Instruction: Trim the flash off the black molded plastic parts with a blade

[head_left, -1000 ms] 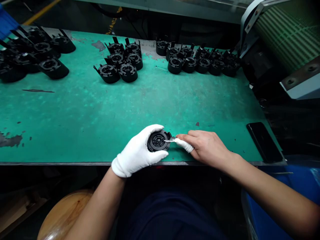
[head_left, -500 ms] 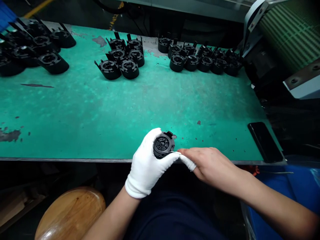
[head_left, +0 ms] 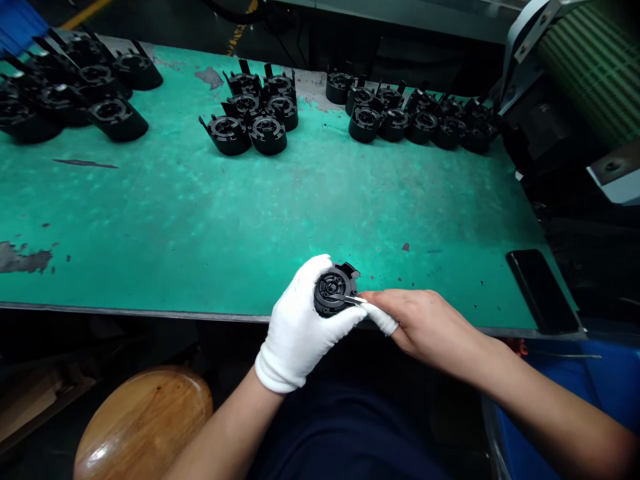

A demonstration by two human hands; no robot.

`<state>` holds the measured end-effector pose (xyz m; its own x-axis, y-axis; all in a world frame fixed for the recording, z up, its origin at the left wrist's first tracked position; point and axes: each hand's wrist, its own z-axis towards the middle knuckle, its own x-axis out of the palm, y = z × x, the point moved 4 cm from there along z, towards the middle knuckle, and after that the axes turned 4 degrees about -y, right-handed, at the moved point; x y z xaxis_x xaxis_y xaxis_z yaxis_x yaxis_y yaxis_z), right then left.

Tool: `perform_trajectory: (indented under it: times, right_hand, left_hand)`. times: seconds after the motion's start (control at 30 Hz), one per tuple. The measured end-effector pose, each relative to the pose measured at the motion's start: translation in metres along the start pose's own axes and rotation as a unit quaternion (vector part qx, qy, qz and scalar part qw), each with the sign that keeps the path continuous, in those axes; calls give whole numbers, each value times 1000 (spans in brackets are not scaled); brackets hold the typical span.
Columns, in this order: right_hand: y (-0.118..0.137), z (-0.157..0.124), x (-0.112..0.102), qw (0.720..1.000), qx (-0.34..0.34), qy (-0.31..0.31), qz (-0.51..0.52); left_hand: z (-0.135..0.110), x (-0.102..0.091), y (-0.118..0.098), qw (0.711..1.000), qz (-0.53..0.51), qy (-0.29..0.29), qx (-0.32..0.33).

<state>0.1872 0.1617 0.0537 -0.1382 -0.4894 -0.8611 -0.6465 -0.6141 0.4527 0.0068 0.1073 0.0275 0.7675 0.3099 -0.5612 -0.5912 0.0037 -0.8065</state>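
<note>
My left hand, in a white glove, is closed around a round black plastic part just above the front edge of the green table. The part's ringed face is turned up toward me, and a tab sticks out at its upper right. My right hand is bare except for a white cover on the thumb. Between its thumb and fingers it pinches a thin blade, whose tip lies over the face of the part. Whatever handle the blade has is hidden in the hand.
Several black cylindrical housings stand in groups along the back of the green table. A black phone lies at the right edge. A wooden stool is at lower left, a blue bin at lower right. Machinery with a green belt rises at upper right.
The blade now reaches further left across the part's face; before, only a short bit showed at its lower right rim. The whole view has shifted slightly. Both hands keep their hold.
</note>
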Motion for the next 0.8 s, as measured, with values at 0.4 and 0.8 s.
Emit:
perform_trajectory:
  times: [0.4, 0.8]
  right_hand:
    - [10, 13, -20, 996, -51, 67, -27]
    - [-35, -6, -23, 989, 3, -93, 116]
  left_hand:
    - [3, 1, 1, 998, 26, 49, 13]
    - [40, -52, 30, 999, 30, 3, 25]
